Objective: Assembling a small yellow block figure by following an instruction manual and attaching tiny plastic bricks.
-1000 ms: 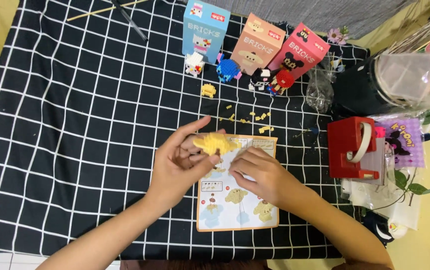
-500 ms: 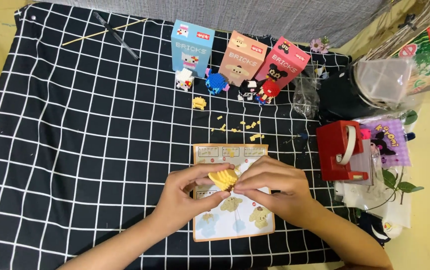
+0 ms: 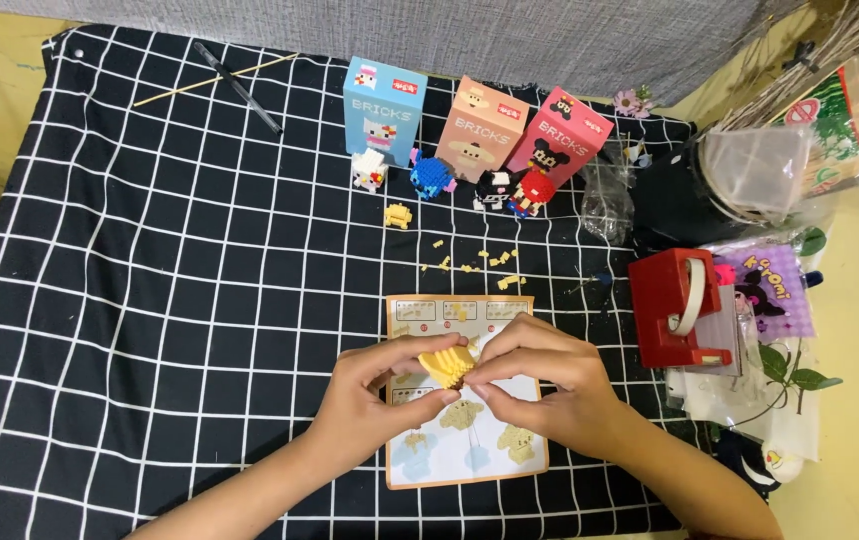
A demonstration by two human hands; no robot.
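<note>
My left hand [image 3: 375, 400] and my right hand [image 3: 540, 385] meet over an instruction sheet [image 3: 465, 450] and pinch a small yellow brick model [image 3: 447, 362] between their fingertips. The sheet lies flat on the black checked cloth [image 3: 150, 300], partly hidden under both hands. Loose yellow bricks [image 3: 475, 263] lie scattered just beyond the sheet, and one larger yellow piece [image 3: 398, 214] sits further back.
Three brick boxes stand at the back: blue [image 3: 383, 103], tan [image 3: 481, 124], pink [image 3: 558, 134]. Small finished figures [image 3: 433, 175] stand before them. A red tape dispenser [image 3: 678, 308], plastic bags and a clear container [image 3: 755, 170] crowd the right. A pen [image 3: 238, 88] and a stick lie at the back left.
Both hands have drawn back toward me with the yellow model, from the sheet's far edge to its middle. My right hand now also grips the model.
</note>
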